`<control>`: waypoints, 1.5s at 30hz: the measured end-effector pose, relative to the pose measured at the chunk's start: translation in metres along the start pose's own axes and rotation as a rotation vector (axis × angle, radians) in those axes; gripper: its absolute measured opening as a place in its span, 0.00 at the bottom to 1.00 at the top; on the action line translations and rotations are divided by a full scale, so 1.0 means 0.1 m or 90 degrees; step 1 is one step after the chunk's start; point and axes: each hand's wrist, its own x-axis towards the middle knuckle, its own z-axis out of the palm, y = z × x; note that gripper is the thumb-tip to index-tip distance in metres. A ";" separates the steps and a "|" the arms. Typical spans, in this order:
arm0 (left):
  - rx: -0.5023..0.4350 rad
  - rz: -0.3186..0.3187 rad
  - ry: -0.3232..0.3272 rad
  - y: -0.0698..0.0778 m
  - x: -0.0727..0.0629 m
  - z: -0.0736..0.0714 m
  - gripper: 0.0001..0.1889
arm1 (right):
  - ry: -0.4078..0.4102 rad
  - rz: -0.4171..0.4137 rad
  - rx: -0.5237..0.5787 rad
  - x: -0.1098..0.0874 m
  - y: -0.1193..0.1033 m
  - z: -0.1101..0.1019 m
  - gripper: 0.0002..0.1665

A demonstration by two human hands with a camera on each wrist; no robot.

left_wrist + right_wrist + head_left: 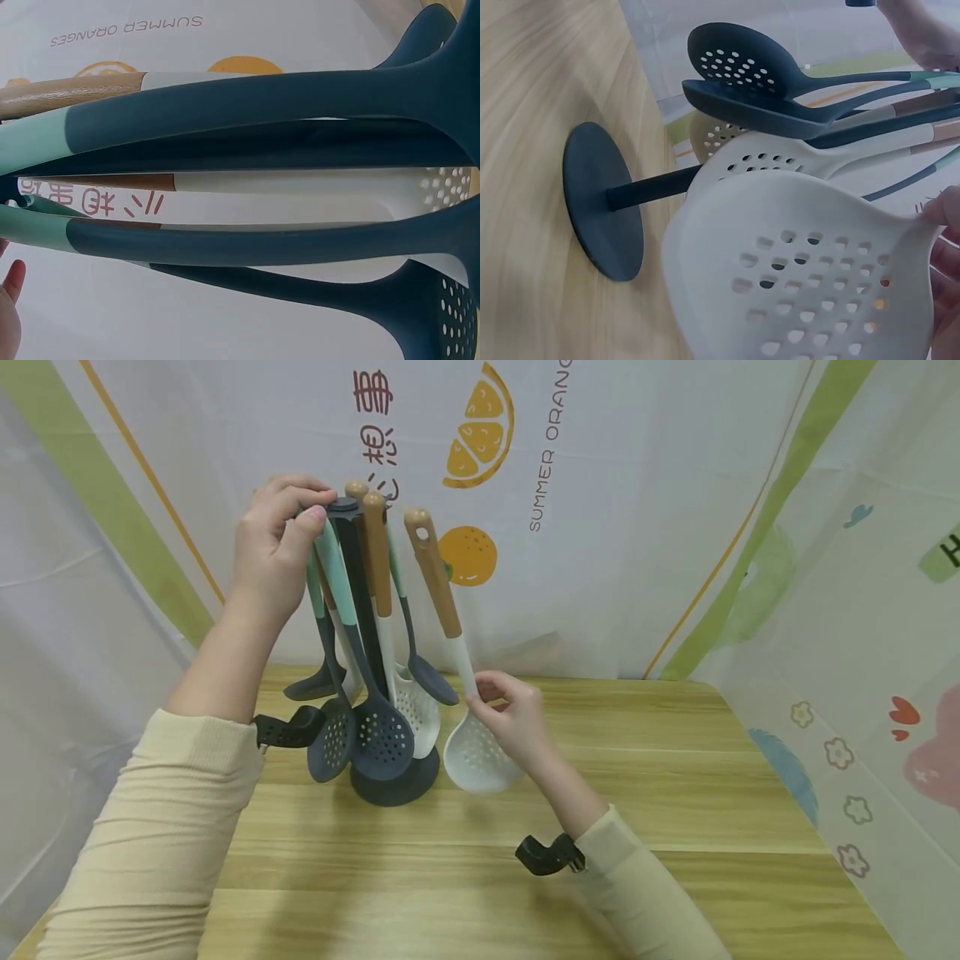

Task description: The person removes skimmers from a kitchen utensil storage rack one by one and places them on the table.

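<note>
Left hand (273,547) pinches stand (390,792) at top; right hand (515,714) pinches white ladle (478,764) beside stand. Dark spoon (432,680) hangs between, slotted spoons (382,743) crowd stand, curtain (600,568) behind.

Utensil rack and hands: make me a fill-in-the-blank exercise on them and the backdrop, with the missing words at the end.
1. The right hand holds a skimmer whose head is coloured ____.
2. The left hand is at the ____ of the rack.
3. The rack's base stands on the ____.
4. The English print on the backdrop reads SUMMER ____.

Missing words: white; top; table; ORANGES.
</note>
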 end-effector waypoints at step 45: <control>-0.020 -0.008 -0.065 0.05 0.04 0.02 0.18 | -0.002 0.172 -0.039 -0.34 0.38 -0.22 0.11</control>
